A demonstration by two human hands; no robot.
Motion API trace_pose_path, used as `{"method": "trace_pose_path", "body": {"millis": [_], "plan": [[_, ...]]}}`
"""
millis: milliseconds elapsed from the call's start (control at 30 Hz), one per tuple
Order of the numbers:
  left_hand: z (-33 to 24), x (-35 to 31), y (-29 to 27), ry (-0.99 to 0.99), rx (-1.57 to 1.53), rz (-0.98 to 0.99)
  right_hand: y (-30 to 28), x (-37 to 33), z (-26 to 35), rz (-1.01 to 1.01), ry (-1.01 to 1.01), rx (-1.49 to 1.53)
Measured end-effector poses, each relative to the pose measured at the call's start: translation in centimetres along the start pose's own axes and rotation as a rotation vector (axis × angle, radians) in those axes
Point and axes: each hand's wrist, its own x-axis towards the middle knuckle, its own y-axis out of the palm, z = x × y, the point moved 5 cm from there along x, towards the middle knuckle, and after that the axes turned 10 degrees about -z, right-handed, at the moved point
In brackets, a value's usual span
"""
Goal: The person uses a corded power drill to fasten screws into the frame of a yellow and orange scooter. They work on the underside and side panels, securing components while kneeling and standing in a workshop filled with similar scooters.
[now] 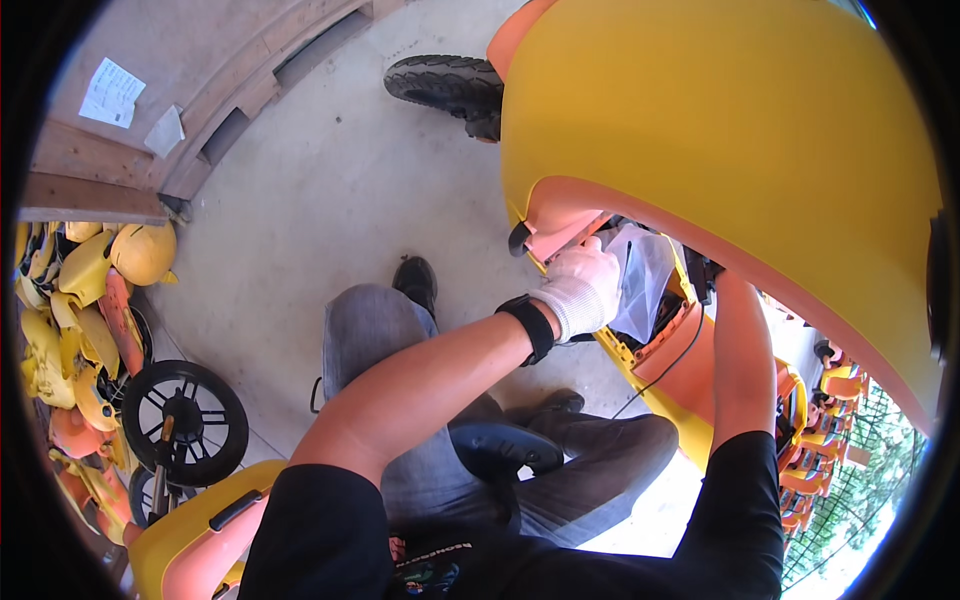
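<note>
A yellow and orange wheeled vehicle [720, 110], like a scooter or small ride-on, stands tilted at my right. Under its big curved shell is an open compartment [660, 330] with dark parts and cables inside. My left hand [585, 285], in a white glove with a black wristband, is at the compartment's left edge, its fingers curled. Whatever they grip is hidden. Against that hand lies a see-through plastic bag [642, 280], crumpled in the opening. My right hand [722, 278] reaches in at the compartment's far side; the shell and dark parts hide its fingers. A thin black cable [672, 366] trails out below.
A black tyre [445, 88] sticks out from the vehicle's far left. At left lie piled yellow and orange shell parts [85, 270] and a black spoked wheel [185, 422]. Another yellow body [180, 530] stands lower left. More orange vehicles [815, 455] line a fence at right.
</note>
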Motion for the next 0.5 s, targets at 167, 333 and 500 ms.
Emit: {"method": "trace_pose_path", "body": {"millis": [167, 333, 500], "plan": [[-0.05, 0.00, 0.62, 0.019, 0.019, -0.050, 0.04, 0.51, 0.18, 0.035, -0.022, -0.028], [-0.42, 0.14, 0.72, 0.019, -0.034, -0.052, 0.18, 0.87, 0.66, 0.067, -0.044, -0.048], [-0.82, -0.01, 1.16, 0.012, -0.027, 0.016, 0.28, 1.03, 1.02, 0.094, -0.069, -0.077]]}}
